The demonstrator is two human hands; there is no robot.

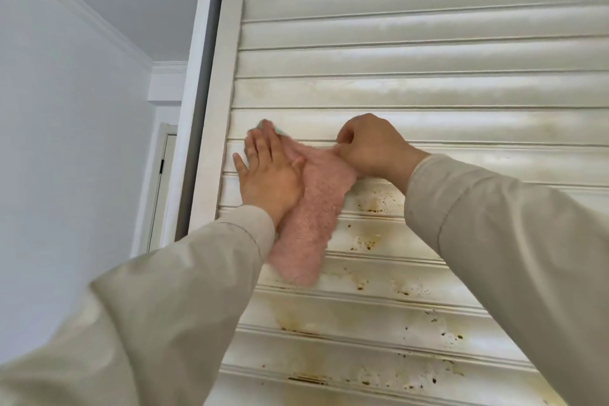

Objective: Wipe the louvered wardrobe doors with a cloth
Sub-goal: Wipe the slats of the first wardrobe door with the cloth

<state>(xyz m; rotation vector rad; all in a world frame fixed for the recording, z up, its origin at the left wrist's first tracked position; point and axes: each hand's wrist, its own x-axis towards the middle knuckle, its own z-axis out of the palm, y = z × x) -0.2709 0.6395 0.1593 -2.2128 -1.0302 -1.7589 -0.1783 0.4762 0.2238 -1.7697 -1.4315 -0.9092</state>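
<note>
Beige sleeves (158, 300) reach up: left hand (267, 171) presses flat-fingered on the fluffy pink cloth (309, 217), right hand (369, 148) pinches its corner (against the stained white louvered door (428, 92)).

From where I stand, nothing here can be read: no text, label, brand, number or sign shows anywhere.
</note>
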